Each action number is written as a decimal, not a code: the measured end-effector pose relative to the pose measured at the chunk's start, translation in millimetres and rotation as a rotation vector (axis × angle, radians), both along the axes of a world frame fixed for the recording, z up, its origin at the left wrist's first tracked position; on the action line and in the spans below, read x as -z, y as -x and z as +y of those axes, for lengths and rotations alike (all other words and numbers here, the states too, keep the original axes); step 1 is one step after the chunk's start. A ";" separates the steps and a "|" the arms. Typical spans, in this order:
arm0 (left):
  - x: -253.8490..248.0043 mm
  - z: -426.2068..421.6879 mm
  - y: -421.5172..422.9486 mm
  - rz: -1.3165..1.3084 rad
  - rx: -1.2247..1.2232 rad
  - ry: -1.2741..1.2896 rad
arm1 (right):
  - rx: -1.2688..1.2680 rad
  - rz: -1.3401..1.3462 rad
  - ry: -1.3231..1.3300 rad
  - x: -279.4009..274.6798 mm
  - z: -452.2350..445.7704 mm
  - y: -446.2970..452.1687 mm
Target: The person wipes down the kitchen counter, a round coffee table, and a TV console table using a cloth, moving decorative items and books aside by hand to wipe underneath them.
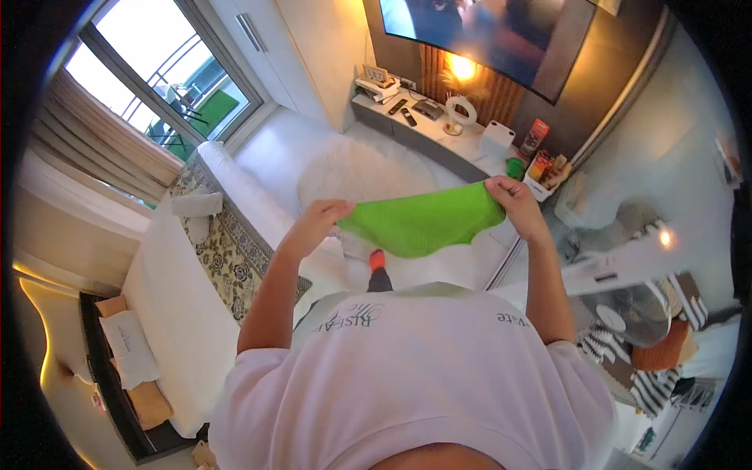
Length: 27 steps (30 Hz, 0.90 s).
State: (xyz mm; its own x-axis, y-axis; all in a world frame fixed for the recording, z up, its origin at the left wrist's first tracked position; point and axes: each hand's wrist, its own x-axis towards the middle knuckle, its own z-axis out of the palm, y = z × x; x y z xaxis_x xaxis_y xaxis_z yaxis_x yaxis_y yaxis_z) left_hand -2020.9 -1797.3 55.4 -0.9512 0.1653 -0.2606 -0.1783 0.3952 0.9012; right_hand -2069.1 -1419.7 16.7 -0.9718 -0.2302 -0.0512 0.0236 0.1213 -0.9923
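Observation:
A bright green cloth (427, 219) hangs stretched between my two hands, in front of my white shirt. Its left corner is pinched by my left hand (319, 223), and its right upper corner by my right hand (517, 205). Between the hands the top edge runs nearly straight, while the lower edge sags in a curve. Under the cloth one foot in a red-orange sock (377, 259) shows on the floor.
A bed (168, 313) with a patterned runner (227, 243) lies at the left. Ahead, a low console (423, 141) bears remotes, a ring-shaped lamp (459, 114) and boxes, below a wall television (489, 35). A glass door (168, 86) stands at the upper left.

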 end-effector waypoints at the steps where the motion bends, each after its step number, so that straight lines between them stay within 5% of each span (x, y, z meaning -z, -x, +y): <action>1: 10.1 -5.7 24.1 0.100 0.021 -0.033 | 0.044 0.009 -0.062 2.9 -7.6 22.9; 3: 43.6 -17.7 94.6 0.234 0.059 -0.137 | 0.133 0.069 -0.191 7.7 -26.2 82.0; 5: 82.3 -33.8 168.4 0.148 0.107 -0.302 | 0.173 -0.112 -0.019 58.0 -41.0 145.1; 7: 99.4 -34.4 230.4 0.163 0.125 -0.102 | 0.290 -0.239 0.169 70.3 -68.6 201.8; 9: 118.7 -33.3 284.9 0.149 0.152 -0.202 | 0.357 -0.481 0.441 103.2 -96.3 245.9; 14: 142.6 18.8 391.3 -0.368 0.069 -0.424 | 0.282 -0.739 0.784 71.7 -171.6 314.2; 16: 140.4 37.3 397.1 -0.030 0.237 -0.244 | 0.252 -0.762 0.785 63.7 -186.3 339.9; 17: 144.7 43.4 402.1 0.144 0.315 -0.154 | 0.260 -0.697 0.654 79.2 -186.5 356.5; 20: 196.0 52.6 435.6 0.060 0.299 -0.386 | 0.293 -0.528 0.216 145.8 -183.5 409.0; 23: 211.5 26.1 478.7 -0.491 -0.058 -0.706 | 0.287 -0.233 -0.262 183.6 -169.6 466.1; 24: 248.0 20.3 494.4 -0.460 -0.178 -0.769 | 0.238 -0.056 -0.358 200.5 -173.2 472.5; 27: 302.7 -2.1 528.6 -0.686 -0.480 -0.797 | -0.073 -0.409 -0.360 183.7 -200.2 499.8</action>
